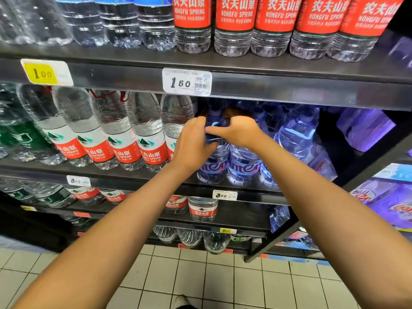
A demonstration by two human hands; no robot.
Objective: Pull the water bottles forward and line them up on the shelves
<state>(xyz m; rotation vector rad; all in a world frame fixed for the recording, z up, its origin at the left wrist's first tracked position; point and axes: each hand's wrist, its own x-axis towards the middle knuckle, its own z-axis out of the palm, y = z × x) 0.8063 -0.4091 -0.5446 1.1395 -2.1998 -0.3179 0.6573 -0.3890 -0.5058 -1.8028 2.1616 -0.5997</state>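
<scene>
Bottle: blue-tinted water bottle (213,161) stands at the front edge of the middle shelf (245,187), touching a like bottle (244,163) on its right.
Left hand (192,141): fingers curled round the bottle's upper body.
Right hand (238,130): gripping near its neck, fingers hidden behind.

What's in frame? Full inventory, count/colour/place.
Small red-label bottles: five, clear, top shelf right.
Blue-label bottles: about three, top shelf left.
Large red-label bottles: about five, middle shelf left.
Green-label bottles: count unclear, far left.
Blue-tinted bottles: several, middle shelf centre-right.
Price tags: several, white or yellow, shelf edges.
Lower-shelf bottles: several, mostly red labels.
Tiled floor: white.
Left hand, right hand: each grips a blue-tinted bottle's top.
</scene>
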